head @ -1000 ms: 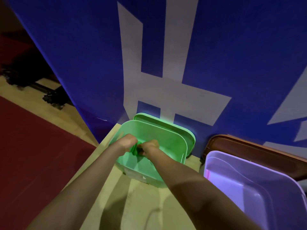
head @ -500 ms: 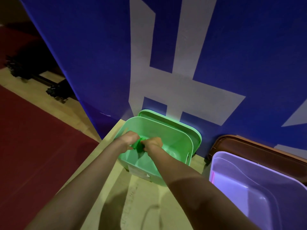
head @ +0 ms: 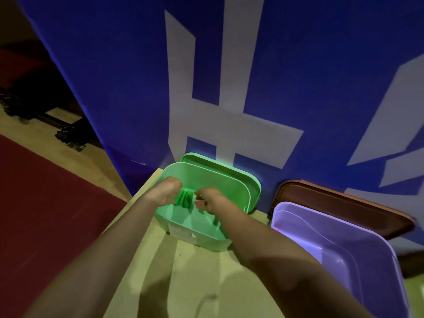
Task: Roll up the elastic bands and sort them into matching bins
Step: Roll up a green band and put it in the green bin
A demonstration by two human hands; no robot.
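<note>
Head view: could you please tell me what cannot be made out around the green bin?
- Head view: whether left hand or right hand has a grip on the green band; curled fingers hide contact.
- Head view: floor of the green bin, partly behind both hands.
- Head view: purple bin, cut by the frame edge.

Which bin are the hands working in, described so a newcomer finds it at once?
Start at the blue banner with white strokes; at its foot, on the table's far left corner, sits the green bin. Unlike the purple bin to its right, it is green, has a matching lid behind it, and the left hand and right hand reach into it.
</note>
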